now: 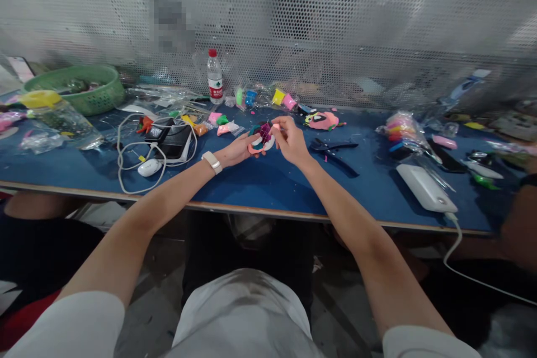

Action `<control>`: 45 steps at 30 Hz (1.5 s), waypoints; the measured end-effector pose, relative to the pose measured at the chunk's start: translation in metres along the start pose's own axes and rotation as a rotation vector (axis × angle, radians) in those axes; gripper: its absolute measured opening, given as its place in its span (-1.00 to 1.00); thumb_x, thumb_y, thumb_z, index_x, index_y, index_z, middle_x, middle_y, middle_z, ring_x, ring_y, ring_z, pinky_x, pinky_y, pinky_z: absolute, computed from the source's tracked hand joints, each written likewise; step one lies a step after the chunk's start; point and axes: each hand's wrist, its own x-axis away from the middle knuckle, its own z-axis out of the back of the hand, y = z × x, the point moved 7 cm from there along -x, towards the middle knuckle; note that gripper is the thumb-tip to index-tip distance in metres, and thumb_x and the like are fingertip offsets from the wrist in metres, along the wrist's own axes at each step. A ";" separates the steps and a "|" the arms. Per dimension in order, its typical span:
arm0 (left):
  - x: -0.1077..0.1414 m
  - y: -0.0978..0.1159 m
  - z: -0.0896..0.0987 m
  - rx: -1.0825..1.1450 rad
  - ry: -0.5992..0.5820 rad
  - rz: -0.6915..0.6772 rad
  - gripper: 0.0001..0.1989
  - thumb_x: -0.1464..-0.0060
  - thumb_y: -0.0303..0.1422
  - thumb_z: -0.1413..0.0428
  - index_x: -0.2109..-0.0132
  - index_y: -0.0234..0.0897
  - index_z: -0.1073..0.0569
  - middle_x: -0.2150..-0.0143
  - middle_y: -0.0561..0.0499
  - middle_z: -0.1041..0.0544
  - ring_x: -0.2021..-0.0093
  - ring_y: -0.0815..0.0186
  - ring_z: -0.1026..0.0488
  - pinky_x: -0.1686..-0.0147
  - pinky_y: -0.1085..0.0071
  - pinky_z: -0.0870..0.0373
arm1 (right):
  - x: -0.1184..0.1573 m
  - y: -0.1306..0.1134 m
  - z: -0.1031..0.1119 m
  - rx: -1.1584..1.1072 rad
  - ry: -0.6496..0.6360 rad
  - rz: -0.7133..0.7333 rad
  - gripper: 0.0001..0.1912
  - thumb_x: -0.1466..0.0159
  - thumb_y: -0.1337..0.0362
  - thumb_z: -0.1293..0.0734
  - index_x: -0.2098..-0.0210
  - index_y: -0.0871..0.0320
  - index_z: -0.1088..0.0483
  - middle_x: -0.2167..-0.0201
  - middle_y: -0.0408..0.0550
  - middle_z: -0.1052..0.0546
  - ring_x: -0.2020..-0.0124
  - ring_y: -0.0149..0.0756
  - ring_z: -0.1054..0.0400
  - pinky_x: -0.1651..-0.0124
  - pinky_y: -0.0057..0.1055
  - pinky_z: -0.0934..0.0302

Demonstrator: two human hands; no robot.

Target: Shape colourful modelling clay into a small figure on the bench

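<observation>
Left hand point(239, 151) grips a pink, white and purple clay piece point(265, 135) above the tabletop point(251, 190); right hand point(290, 140) pinches its right edge. Blue surface shows between both hands and the near edge. Black pliers point(325, 149) right; farther right, white power bank point(424, 187) near that edge.

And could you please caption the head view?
Left hand and right hand hold a multicoloured piece above a blue table.

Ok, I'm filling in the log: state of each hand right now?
Left hand: closed, holding the colourful piece.
Right hand: fingers bent at the piece's edge; whether closed on it cannot be told.
</observation>
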 end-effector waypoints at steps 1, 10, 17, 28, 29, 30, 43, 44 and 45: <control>0.000 0.000 0.000 0.000 0.003 0.001 -0.77 -0.46 -0.19 -0.32 0.00 -0.27 -0.57 0.18 -0.12 -0.74 0.26 0.22 -0.70 0.33 0.37 -0.50 | 0.000 0.000 0.001 0.011 0.010 -0.007 -0.39 -0.55 -0.43 -0.31 -0.12 -0.03 -0.47 0.26 -0.12 -0.60 0.52 -0.29 -0.36 0.37 -0.22 -0.36; 0.002 0.000 -0.003 0.023 -0.020 -0.017 -0.59 -0.31 -0.33 -0.45 -0.19 -0.20 -0.50 -0.02 -0.15 -0.76 0.09 0.10 -0.79 0.07 0.20 -0.67 | -0.005 -0.013 0.007 0.197 0.031 0.121 -0.33 -0.53 -0.44 -0.34 0.19 0.01 -0.66 0.27 -0.03 -0.55 0.36 -0.22 -0.34 0.19 -0.19 -0.37; 0.002 -0.003 0.000 0.049 -0.012 -0.027 -0.46 -0.25 -0.41 -0.50 -0.24 -0.17 -0.45 -0.10 -0.13 -0.75 0.01 0.10 -0.81 -0.10 0.11 -0.71 | -0.002 -0.002 -0.001 0.175 -0.022 0.077 -0.45 -0.49 -0.34 -0.47 -0.03 0.01 -0.64 0.12 -0.01 -0.67 0.38 -0.24 -0.40 0.16 -0.19 -0.43; 0.004 0.001 -0.003 0.066 0.024 -0.043 -0.50 -0.17 -0.55 -0.46 -0.17 -0.18 -0.50 -0.07 -0.01 -0.69 -0.03 0.19 -0.75 -0.27 0.03 -0.68 | 0.002 -0.007 -0.012 0.318 -0.100 0.151 -0.39 -0.69 -0.23 -0.17 -0.12 0.04 -0.68 0.04 0.11 -0.72 0.09 -0.05 -0.59 -0.01 -0.18 -0.46; 0.004 0.001 -0.003 0.061 0.026 -0.050 -0.51 -0.16 -0.55 -0.47 -0.15 -0.18 -0.50 -0.05 0.00 -0.69 -0.02 0.20 -0.74 -0.25 0.06 -0.68 | 0.003 -0.008 -0.014 0.328 -0.110 0.156 -0.38 -0.70 -0.23 -0.14 -0.10 0.05 -0.67 0.04 0.12 -0.72 0.08 -0.06 -0.59 0.00 -0.19 -0.45; 0.004 0.001 -0.002 0.056 0.027 -0.055 -0.51 -0.15 -0.54 -0.47 -0.14 -0.19 -0.49 -0.04 0.00 -0.69 -0.02 0.21 -0.73 -0.24 0.08 -0.68 | 0.004 -0.009 -0.015 0.334 -0.119 0.165 -0.37 -0.71 -0.23 -0.13 -0.08 0.05 -0.66 0.03 0.12 -0.71 0.09 -0.07 -0.59 0.01 -0.21 -0.45; 0.004 0.003 -0.007 0.109 0.022 -0.043 -0.47 -0.02 -0.60 -0.33 -0.12 -0.17 -0.46 0.01 0.02 -0.67 -0.03 0.23 -0.69 -0.25 0.08 -0.62 | 0.007 -0.013 -0.019 0.363 -0.114 0.240 -0.60 -0.67 -0.01 -0.31 -0.23 0.00 -0.70 -0.09 0.12 -0.66 0.13 -0.11 -0.57 0.04 -0.15 -0.51; 0.004 0.004 -0.007 0.108 0.026 -0.043 -0.48 -0.02 -0.60 -0.33 -0.11 -0.17 -0.46 0.00 0.02 -0.66 -0.04 0.22 -0.69 -0.25 0.08 -0.62 | 0.007 -0.014 -0.019 0.370 -0.114 0.244 -0.60 -0.68 0.00 -0.30 -0.22 0.00 -0.70 -0.10 0.12 -0.66 0.12 -0.11 -0.58 0.05 -0.16 -0.51; 0.005 0.004 -0.006 0.106 0.028 -0.044 -0.49 -0.02 -0.60 -0.32 -0.10 -0.17 -0.47 0.00 0.01 -0.66 -0.04 0.22 -0.68 -0.24 0.09 -0.62 | 0.007 -0.015 -0.019 0.376 -0.111 0.243 -0.61 -0.67 0.00 -0.29 -0.22 0.00 -0.69 -0.11 0.12 -0.67 0.12 -0.10 -0.59 0.05 -0.17 -0.50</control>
